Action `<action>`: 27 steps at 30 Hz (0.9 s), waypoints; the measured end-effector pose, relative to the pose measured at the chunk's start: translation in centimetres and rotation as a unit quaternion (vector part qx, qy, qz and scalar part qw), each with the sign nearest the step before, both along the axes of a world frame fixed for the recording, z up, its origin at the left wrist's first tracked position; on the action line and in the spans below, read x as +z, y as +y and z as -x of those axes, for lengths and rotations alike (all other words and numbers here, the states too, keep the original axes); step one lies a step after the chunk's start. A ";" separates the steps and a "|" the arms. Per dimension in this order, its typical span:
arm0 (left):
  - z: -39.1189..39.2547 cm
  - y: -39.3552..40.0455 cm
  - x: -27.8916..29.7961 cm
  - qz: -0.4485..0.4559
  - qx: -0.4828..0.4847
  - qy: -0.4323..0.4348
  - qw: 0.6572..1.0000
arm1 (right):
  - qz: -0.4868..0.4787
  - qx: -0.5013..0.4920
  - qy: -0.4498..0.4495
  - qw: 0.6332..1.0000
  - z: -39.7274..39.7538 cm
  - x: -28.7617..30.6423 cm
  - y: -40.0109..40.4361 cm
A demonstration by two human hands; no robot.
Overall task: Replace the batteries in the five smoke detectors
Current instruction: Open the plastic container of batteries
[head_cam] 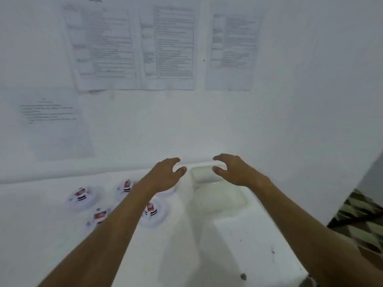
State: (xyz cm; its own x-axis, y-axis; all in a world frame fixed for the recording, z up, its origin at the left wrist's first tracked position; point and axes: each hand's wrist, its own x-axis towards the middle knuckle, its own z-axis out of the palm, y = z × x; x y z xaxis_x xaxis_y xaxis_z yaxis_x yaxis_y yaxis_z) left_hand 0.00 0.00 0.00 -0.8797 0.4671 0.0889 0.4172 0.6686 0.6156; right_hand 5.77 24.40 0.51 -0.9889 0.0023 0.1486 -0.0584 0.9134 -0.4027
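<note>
Several round white smoke detectors lie on the white table, backs up, each with a red-labelled battery showing: one at the far left (pixel 81 198), one at the back (pixel 125 188), one at the front left (pixel 99 218) and one under my left forearm (pixel 153 213). My left hand (pixel 165 175) hovers above the table with loosely spread fingers and holds nothing. My right hand (pixel 230 169) hovers at the same height over the far end of a clear plastic tray (pixel 219 195), fingers relaxed and empty. My left arm hides part of the detectors.
The table (pixel 238 245) meets a white wall right behind the hands. Printed sheets (pixel 167 48) hang on the wall. A patterned green and black fabric (pixel 360 220) lies past the table's right edge. Small dark specks mark the tabletop at the front right.
</note>
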 end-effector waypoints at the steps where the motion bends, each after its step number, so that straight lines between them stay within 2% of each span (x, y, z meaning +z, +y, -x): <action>1: -0.7 1.4 -1.4 -0.004 0.011 -0.023 1.000 | 0.012 -0.005 -0.007 1.000 -0.6 -1.2 1.6; 6: -3.7 6.6 -8.5 -0.034 0.091 -0.109 0.989 | 0.046 -0.005 -0.047 0.998 -2.8 -7.2 8.4; 9: -5.0 8.7 -10.2 -0.044 0.137 -0.116 0.983 | 0.092 -0.007 -0.065 0.994 -3.0 -9.0 10.3; 12: -6.2 10.1 -10.7 -0.065 0.178 -0.116 0.975 | 0.181 -0.025 -0.118 0.976 -2.9 -10.1 10.5; 15: -6.2 10.6 -10.8 -0.092 0.223 -0.124 0.963 | 0.270 -0.036 -0.123 0.954 -2.6 -10.7 9.9; 20: -5.9 10.8 -10.7 -0.159 0.252 -0.169 0.940 | 0.352 -0.048 -0.128 0.926 -2.3 -11.6 9.8; 22: -6.2 10.9 -10.9 -0.173 0.253 -0.179 0.935 | 0.365 -0.039 -0.146 0.919 -2.6 -11.6 9.8; 27: -8.1 11.2 -11.7 -0.181 0.233 -0.169 0.941 | 0.322 0.000 -0.173 0.931 -4.7 -12.1 9.2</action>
State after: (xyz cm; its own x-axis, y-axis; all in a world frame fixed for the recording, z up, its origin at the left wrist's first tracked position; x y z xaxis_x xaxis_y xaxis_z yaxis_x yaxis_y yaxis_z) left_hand 8.12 11.22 -11.68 -0.9881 0.0175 -0.1530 -0.1287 0.4516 0.8829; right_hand 10.49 33.61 -11.59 -0.9772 -0.0202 -0.2112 0.1763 0.4761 -0.8615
